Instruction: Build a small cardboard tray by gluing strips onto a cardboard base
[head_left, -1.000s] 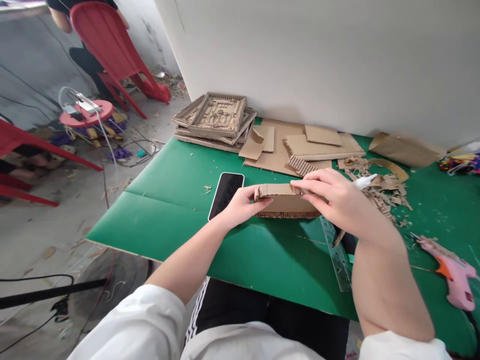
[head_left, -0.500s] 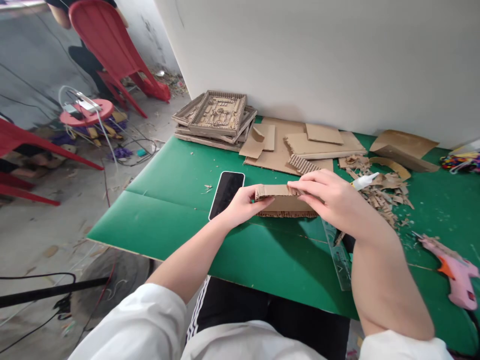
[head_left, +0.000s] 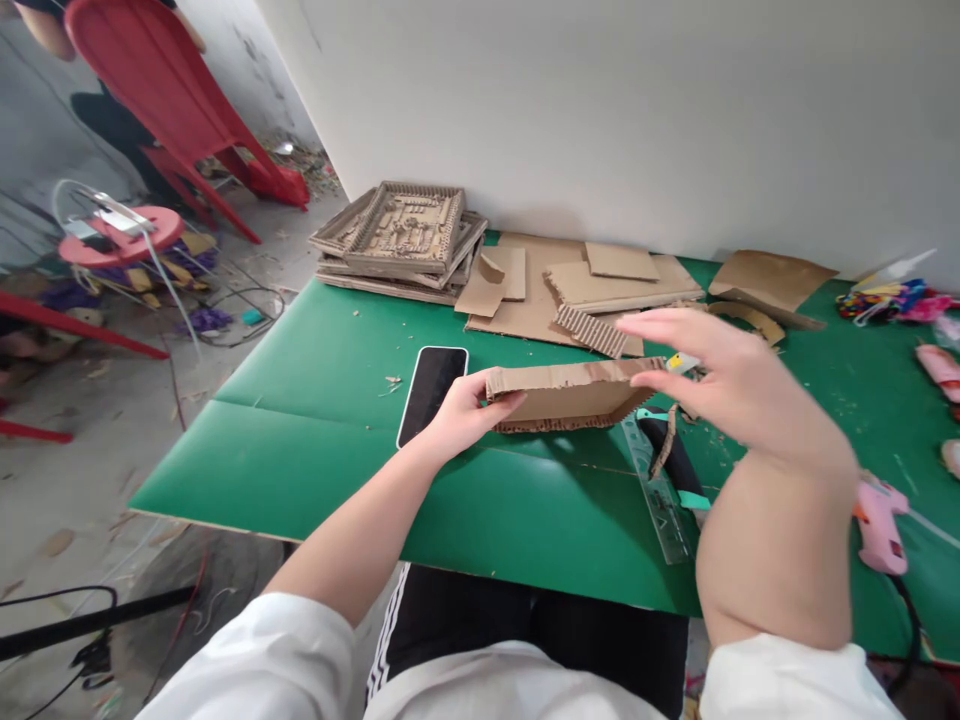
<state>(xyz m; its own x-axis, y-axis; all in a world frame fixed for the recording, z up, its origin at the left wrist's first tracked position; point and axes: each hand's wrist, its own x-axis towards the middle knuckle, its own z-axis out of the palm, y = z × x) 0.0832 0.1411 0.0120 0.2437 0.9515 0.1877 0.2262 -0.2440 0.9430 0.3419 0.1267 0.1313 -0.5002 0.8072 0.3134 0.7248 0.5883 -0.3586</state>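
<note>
A shallow cardboard box (head_left: 577,376) stands on edge over the green table, its open side facing me. My left hand (head_left: 472,408) pinches its left end between thumb and fingers. At the box's right end, my right hand (head_left: 724,365) has thumb and fingers spread apart; the thumb tip is close to the top corner, and I cannot tell whether it touches. Below that hand lie a clear ruler (head_left: 661,515) and a black-and-teal tool handle (head_left: 673,458), with a curled cardboard strip (head_left: 666,445) over it. A white-and-yellow object (head_left: 681,362) is partly hidden behind my right fingers.
A phone (head_left: 431,392) lies left of the box. Stacked cardboard trays (head_left: 409,228) and flat cardboard sheets (head_left: 622,285) line the wall. A pink glue gun (head_left: 881,525) rests at the right. Beyond the table, a person sits on a red chair (head_left: 154,75) near a red stool (head_left: 161,222).
My right hand has moved right along the top edge of the box and spread its fingers, uncovering its right side. My left hand keeps its hold. The view has shifted right.
</note>
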